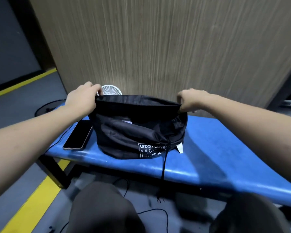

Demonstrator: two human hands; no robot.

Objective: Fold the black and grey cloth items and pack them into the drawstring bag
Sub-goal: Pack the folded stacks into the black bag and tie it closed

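Black bag [138,132] rim stretched b/w hands.

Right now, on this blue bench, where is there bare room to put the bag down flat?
The widest bare patch of the blue bench lies right of the drawstring bag, running to the bench's right end. A narrow strip is free along the near edge, crossed by the hanging drawstring. The left end is crowded: the phone lies there, and the white fan stands behind the bag.

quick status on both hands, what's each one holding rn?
Left hand: fingers curled, gripping the left end of the black fabric drawstring bag's open rim.
Right hand: fingers curled, gripping the right end of the same rim.
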